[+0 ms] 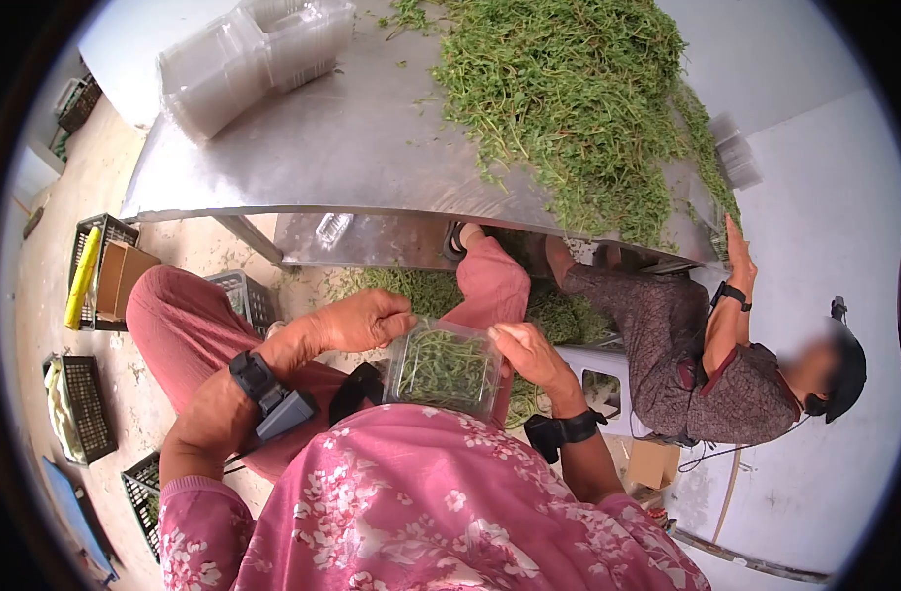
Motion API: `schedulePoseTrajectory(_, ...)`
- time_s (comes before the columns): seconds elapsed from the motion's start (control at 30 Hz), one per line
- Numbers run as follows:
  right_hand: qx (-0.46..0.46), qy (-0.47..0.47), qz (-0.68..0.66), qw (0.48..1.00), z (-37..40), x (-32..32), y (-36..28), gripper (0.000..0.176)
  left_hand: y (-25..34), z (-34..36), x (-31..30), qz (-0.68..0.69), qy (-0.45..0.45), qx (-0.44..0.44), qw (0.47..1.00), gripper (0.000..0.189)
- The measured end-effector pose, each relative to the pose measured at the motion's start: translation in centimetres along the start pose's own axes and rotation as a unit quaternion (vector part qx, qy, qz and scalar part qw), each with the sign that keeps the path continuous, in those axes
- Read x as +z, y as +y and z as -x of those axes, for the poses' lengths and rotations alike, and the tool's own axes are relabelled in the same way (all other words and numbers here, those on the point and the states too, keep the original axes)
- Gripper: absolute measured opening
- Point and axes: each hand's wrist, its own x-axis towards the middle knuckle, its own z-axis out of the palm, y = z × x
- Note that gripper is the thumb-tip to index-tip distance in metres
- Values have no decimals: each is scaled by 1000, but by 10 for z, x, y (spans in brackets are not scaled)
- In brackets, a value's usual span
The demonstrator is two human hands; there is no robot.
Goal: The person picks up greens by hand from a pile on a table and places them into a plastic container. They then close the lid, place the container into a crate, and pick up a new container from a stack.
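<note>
Clear box (pixel 495 370) of greens (pixel 439 364), lying between fingers
Left hand (pixel 367 321): curled at corner, grip unclear; right hand (pixel 534 356): grasping edge

Pink flwr-print top (pixel 401 512), blk wristbands (pixel 257 382)

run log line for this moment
left hand: at clear container, left corner | right hand: at right corner | inside: greens | table: heap of greens

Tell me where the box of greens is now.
In the head view, the box of greens is near the middle, between the left hand and the right hand, just above the floral shirt in the picture.
</note>
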Motion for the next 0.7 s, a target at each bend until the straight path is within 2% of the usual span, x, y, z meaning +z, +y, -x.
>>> schedulePoseTrajectory(0.13, 7, -3, 4, 1000, 0, -2, 2, 45, 5, 0, 0, -75, 31, 44, 996, 36)
schedulePoseTrajectory(0.23, 5, -1, 1, 1000, -1, -2, -2, 45, 10, 0, 1, 0, 9, -62, 998, 31)
schedulePoseTrajectory(0.33, 0, 3, 3, 1000, -1, -3, -2, 45, 10, -1, 1, 36, 14, -89, 995, 26)
schedulePoseTrajectory(0.53, -43, 47, 31, 998, 7, -5, -5, 41, 6, 3, -2, 279, 1, -74, 957, 10)
schedulePoseTrajectory(0.7, -109, 113, 74, 985, 18, -5, -15, 37, 18, 12, -5, 363, -19, 0, 932, 12)
